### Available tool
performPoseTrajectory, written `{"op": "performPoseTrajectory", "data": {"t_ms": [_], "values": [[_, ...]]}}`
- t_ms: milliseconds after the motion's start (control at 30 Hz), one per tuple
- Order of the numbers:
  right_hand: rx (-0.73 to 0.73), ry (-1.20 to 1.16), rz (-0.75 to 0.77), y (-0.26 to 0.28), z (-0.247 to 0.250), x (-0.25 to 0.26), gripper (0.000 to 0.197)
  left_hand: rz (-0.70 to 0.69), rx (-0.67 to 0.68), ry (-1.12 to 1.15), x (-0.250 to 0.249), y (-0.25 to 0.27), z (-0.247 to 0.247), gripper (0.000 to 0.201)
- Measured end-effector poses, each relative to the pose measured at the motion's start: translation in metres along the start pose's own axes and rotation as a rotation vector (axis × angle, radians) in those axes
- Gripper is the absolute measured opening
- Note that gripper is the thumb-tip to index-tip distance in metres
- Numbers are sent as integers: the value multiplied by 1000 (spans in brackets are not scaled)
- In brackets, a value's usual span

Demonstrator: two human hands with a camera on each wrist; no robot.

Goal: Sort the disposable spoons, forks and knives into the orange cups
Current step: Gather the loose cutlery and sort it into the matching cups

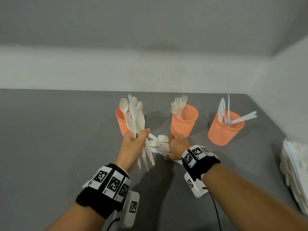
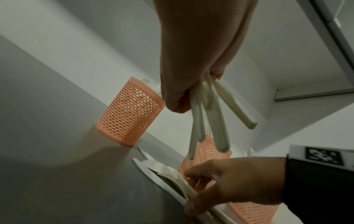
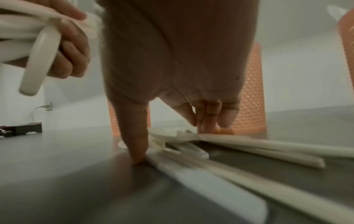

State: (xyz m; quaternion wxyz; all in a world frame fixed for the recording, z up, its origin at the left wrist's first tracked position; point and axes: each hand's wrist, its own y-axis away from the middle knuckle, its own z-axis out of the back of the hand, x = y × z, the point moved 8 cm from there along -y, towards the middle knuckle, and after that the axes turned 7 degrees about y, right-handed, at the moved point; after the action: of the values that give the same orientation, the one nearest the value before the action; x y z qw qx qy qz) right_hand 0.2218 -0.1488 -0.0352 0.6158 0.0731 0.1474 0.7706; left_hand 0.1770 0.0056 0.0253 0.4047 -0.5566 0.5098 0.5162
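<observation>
We see spoons in the left cup (image 1: 120,120), forks in the middle cup (image 1: 184,121), knives in the right cup (image 1: 225,130). Our left hand (image 1: 133,144) clasps a bundle (image 1: 138,120), bowls pointing up and away. Our right hand (image 1: 177,145) presses spread fingers onto the flat pile (image 1: 158,144).

The head view looks forward and down on the grey table (image 1: 50,139) from above. Each wrist view sits low, close behind its own palm, facing the orange cups (image 2: 130,112); all three share them.

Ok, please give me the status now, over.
Left hand grips a mixed cutlery bundle. Right hand rests fingers on loose cutlery on the table. Nothing blocks the orange cups.
</observation>
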Motion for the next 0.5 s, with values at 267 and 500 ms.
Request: {"op": "performPoseTrajectory", "data": {"t_ms": [267, 500], "values": [[80, -94, -93, -4, -3, 6, 49, 27, 60, 5, 7, -13, 4, 34], [56, -203, -215, 14, -18, 0, 53, 49, 154, 52, 14, -16, -5, 19]]}}
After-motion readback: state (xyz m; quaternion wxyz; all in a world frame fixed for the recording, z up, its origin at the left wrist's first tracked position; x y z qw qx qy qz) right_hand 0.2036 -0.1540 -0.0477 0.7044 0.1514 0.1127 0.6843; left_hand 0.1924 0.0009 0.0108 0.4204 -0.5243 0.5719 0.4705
